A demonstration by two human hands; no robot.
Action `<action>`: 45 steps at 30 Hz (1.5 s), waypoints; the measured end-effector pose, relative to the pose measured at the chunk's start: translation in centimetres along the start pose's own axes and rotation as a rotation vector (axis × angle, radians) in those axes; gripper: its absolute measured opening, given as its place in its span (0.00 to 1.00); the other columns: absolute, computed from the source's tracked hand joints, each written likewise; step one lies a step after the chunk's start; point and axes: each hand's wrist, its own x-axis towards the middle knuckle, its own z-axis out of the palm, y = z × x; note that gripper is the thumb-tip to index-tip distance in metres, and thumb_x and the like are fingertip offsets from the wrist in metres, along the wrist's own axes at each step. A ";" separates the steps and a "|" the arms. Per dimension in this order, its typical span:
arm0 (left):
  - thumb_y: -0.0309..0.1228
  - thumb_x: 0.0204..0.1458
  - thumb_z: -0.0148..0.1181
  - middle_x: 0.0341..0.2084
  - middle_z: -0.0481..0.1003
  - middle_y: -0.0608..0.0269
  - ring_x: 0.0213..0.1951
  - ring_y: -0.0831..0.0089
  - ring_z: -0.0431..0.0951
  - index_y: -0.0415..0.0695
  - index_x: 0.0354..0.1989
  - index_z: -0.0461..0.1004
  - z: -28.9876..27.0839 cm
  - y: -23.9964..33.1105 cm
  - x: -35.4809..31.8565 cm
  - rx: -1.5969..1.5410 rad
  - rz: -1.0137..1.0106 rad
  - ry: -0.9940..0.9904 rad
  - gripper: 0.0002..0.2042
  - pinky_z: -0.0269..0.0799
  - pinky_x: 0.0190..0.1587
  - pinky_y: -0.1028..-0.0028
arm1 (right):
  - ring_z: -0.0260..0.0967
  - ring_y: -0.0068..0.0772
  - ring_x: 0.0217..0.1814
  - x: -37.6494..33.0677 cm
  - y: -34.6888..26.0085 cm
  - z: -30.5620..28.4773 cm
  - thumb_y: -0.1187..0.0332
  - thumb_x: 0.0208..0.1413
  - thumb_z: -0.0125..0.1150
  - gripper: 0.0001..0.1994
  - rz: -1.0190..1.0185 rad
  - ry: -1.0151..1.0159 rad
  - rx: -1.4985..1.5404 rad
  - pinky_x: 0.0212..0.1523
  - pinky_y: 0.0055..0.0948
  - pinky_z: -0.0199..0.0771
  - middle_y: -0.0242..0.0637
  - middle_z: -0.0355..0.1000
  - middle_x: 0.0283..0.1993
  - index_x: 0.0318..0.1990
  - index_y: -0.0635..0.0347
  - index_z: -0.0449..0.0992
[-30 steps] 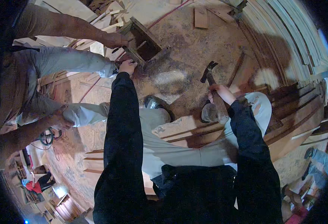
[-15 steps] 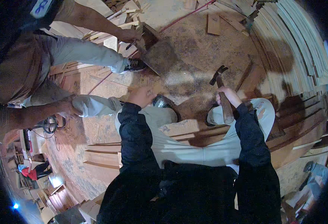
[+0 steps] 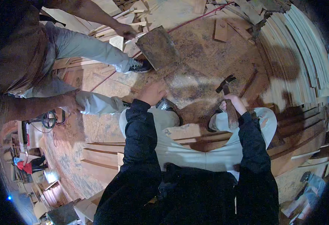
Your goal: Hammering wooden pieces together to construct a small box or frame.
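My right hand (image 3: 233,103) is closed round the wooden handle of a claw hammer (image 3: 232,115). Its dark metal head points away from me, over the floor past my right shoe. My left hand (image 3: 152,93) hovers near my left shoe (image 3: 166,105), its fingers loosely bent and apart from the palm; nothing shows in them. Ahead of it, a dark, worn square panel (image 3: 159,48) leans up from the floor, beside another person's shoe (image 3: 139,66). That person's hand (image 3: 126,31) is close to the panel's upper left corner.
Long boards (image 3: 299,48) are stacked along the right. Planks (image 3: 100,154) lie under and beside my legs. Wood offcuts (image 3: 134,22) and a red hose or cable (image 3: 194,18) are on the far floor. A loose wood piece (image 3: 220,30) lies beyond the hammer.
The panel has swung so more of its flat face shows. The other person's hand has drawn up and left. My left hand has moved slightly right and away; the hammer has shifted slightly right and nearer.
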 end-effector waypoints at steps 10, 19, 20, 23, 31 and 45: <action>0.46 0.50 0.53 0.39 0.73 0.44 0.43 0.47 0.72 0.41 0.50 0.68 1.9 -2.0 0.3 -0.069 0.009 0.010 0.24 0.66 0.47 0.56 | 0.64 0.29 0.19 -0.5 0.0 1.2 0.66 0.53 0.50 0.08 -0.020 -0.033 -0.065 0.23 0.31 0.68 0.35 0.65 0.21 0.27 0.58 0.63; 0.51 0.51 0.51 0.45 0.71 0.44 0.47 0.47 0.71 0.42 0.53 0.66 1.8 -2.0 0.0 -0.091 -0.025 -0.015 0.27 0.66 0.49 0.58 | 0.67 0.32 0.19 0.4 0.4 0.2 0.64 0.54 0.48 0.09 -0.108 -0.054 -0.194 0.25 0.31 0.69 0.36 0.68 0.21 0.28 0.59 0.66; 0.50 0.51 0.51 0.45 0.71 0.44 0.47 0.48 0.70 0.42 0.53 0.66 1.4 -1.6 -0.1 -0.069 -0.030 -0.039 0.27 0.66 0.50 0.59 | 0.67 0.32 0.19 0.2 0.5 0.3 0.64 0.54 0.48 0.09 -0.112 -0.049 -0.172 0.25 0.31 0.69 0.37 0.68 0.21 0.28 0.60 0.66; 0.49 0.51 0.51 0.46 0.70 0.44 0.48 0.49 0.70 0.42 0.53 0.66 1.6 -1.3 0.2 -0.067 0.030 -0.034 0.27 0.66 0.50 0.60 | 0.66 0.31 0.19 -0.3 0.2 0.0 0.62 0.55 0.46 0.11 -0.151 -0.007 -0.290 0.25 0.30 0.69 0.37 0.69 0.21 0.27 0.59 0.68; 0.44 0.44 0.62 0.52 0.66 0.48 0.52 0.50 0.68 0.44 0.57 0.62 0.3 10.2 0.5 -0.231 0.522 0.027 0.32 0.64 0.54 0.62 | 0.66 0.28 0.18 2.6 1.8 4.2 0.61 0.57 0.45 0.12 -0.162 0.024 -0.285 0.17 0.28 0.67 0.37 0.70 0.23 0.32 0.60 0.70; 0.25 0.46 0.60 0.35 0.74 0.58 0.42 0.63 0.73 0.40 0.30 0.70 2.9 12.3 2.0 -0.741 0.546 0.402 0.06 0.65 0.50 0.62 | 0.71 0.44 0.43 -3.4 0.3 11.6 0.65 0.53 0.51 0.17 -0.640 -0.123 -0.498 0.45 0.38 0.71 0.46 0.74 0.41 0.51 0.54 0.71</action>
